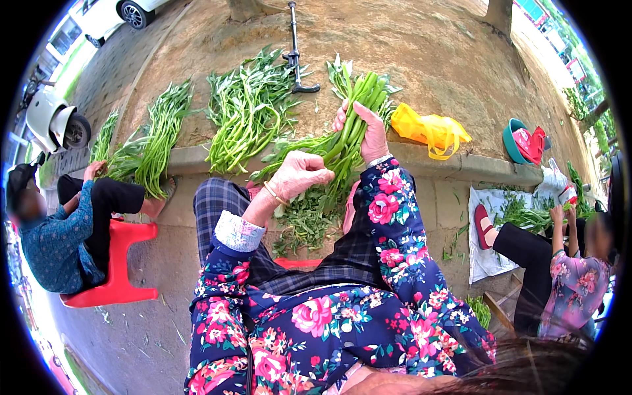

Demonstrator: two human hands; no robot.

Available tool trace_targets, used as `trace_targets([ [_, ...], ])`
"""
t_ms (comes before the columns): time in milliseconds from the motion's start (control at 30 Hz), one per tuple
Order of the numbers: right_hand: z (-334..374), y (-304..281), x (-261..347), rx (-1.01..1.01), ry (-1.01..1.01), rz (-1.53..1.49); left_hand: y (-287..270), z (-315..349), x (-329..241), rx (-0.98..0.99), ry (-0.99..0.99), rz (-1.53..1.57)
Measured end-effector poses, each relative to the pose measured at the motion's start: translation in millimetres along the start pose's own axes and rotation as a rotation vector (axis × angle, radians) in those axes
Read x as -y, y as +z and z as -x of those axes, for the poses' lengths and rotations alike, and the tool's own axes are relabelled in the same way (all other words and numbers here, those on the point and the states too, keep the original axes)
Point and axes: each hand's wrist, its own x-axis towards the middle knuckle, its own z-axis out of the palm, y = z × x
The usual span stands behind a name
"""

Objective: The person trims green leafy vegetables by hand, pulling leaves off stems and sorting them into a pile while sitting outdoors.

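My right hand [370, 133] is wrapped round a thick bunch of water spinach [367, 92], its pale green stems slanting across the palm and sticking up past the fingers. Just left of it, my left hand [297, 175] is closed in a pinch beside the lower stems; whatever lies between its fingertips is too small to make out. Loose leaves [304, 227] cover the ground between my feet, under both hands. Beyond my left hand, a large pile of water spinach [247, 118] rests along the kerb.
A black walking stick [294, 46] lies on the dirt ahead. Right of my hands are a yellow bag [429, 129] and a teal bucket [513, 141]. One person [66, 237] sits on a red stool [125, 257] at left; another [573, 276] handles greens by a white sheet [484, 257].
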Motion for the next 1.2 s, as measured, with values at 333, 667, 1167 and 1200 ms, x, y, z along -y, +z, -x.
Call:
trace_targets([
  [333,-2.8,3.9,-5.6,-0.004,0.050,0.073,14.3,-19.2,3.8,-0.409,0.100,-0.066],
  [667,-2.4,12.1,-6.9,-0.004,0.067,0.132,7.0,-23.3,4.4,-0.373,-0.023,0.086],
  [1167,-3.5,12.5,-7.2,-0.008,0.055,0.098,-2.1,-19.9,-5.3,-0.349,-0.030,0.209],
  [1200,-3.6,14.1,-7.3,-0.010,0.050,0.088,-2.0,-19.6,-6.6,-0.331,-0.023,0.198],
])
